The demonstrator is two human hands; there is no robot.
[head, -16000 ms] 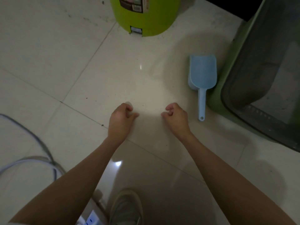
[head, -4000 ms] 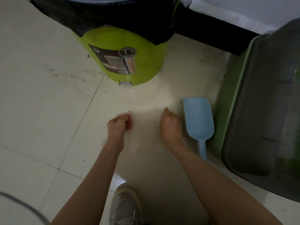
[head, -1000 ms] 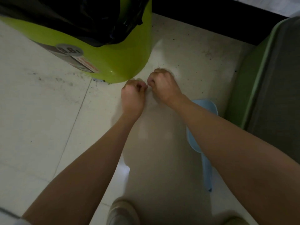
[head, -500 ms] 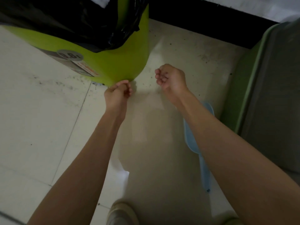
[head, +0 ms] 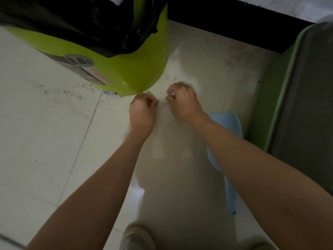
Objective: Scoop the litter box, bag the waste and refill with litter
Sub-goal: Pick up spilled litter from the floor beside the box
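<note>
Both hands hold the top edge of a thin translucent plastic bag point(head: 173, 168) that hangs down in front of me toward my shoe. My left hand point(head: 142, 114) pinches its left side with curled fingers. My right hand point(head: 182, 103) pinches its right side, a few centimetres away. A light blue litter scoop point(head: 232, 127) lies on the floor beneath my right forearm, partly hidden by it. The green litter box point(head: 270, 105) with its dark grey hood stands at the right edge.
A lime green waste bin point(head: 129, 73) with a black liner point(head: 90, 24) stands just beyond my hands. Dark litter crumbs dot the pale floor tiles point(head: 45, 132). A black skirting band runs along the wall. My shoe point(head: 137, 239) is at the bottom.
Half a second ago my hands were spread apart on the bag's edge; they have come back close together, and the right hand has dropped slightly.
</note>
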